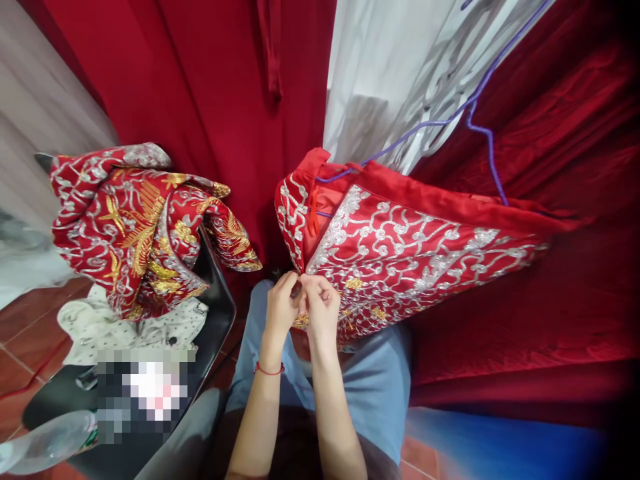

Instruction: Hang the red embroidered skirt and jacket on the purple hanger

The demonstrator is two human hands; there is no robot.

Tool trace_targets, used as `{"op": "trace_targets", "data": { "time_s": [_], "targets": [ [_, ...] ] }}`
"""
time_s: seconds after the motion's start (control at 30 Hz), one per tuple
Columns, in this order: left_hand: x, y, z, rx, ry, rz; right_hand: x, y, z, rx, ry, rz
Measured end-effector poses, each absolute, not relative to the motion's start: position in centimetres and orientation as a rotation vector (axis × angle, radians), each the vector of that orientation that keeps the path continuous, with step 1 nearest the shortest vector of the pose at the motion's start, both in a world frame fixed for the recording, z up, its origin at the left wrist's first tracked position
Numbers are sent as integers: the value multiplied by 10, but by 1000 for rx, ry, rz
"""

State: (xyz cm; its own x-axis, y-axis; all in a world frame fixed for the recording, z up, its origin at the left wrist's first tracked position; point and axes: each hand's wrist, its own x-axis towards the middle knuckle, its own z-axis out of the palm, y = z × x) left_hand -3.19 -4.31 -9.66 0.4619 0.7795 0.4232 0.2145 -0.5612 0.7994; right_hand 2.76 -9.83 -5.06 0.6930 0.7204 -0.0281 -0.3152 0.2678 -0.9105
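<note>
A red garment with silver and gold embroidery hangs from a purple wire hanger and reaches over my lap. My left hand, with a red string at the wrist, pinches the edge of its front opening. Right beside it, my right hand pinches the same edge, fingertips nearly touching the left ones. A red ribbon tie hangs inside the opening, above my hands. What lies between the fingertips is too small to make out beyond the cloth edge.
On a black chair at the left lie another embroidered red garment and a white dotted cloth. A clear plastic bottle rests at the lower left. Red curtains hang behind, and something blue is at the lower right.
</note>
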Motion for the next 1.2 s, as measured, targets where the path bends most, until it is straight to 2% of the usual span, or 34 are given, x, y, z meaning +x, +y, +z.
{"op": "trace_targets", "data": {
  "time_s": [0.37,0.57,0.63,0.73,0.8,0.87,0.93,1.0,1.1,1.2],
  "targets": [
    [-35,-47,-90,2059,754,1061,33,-74,19,-1051,-518,523],
    [-35,-26,-74,2261,676,1043,47,-68,35,-1174,-733,379],
    [-35,-9,-57,2284,606,1152,61,-74,38,-1318,-952,310],
    [-29,21,-18,2041,657,1591,91,-92,50,-1542,-1325,110],
    [-18,44,11,1891,795,1874,120,-109,64,-1680,-1461,-150],
    [-2,70,39,1888,854,1938,155,-130,80,-1818,-1475,-516],
    [14,94,61,1942,797,1816,195,-155,96,-1962,-1489,-857],
    [28,113,77,2044,696,1535,234,-182,107,-2102,-1636,-1057],
    [36,125,90,2194,662,1154,287,-221,112,-2206,-1864,-1054],
    [34,122,93,2267,766,1154,322,-245,106,-2270,-1911,-959]
  ]
}}
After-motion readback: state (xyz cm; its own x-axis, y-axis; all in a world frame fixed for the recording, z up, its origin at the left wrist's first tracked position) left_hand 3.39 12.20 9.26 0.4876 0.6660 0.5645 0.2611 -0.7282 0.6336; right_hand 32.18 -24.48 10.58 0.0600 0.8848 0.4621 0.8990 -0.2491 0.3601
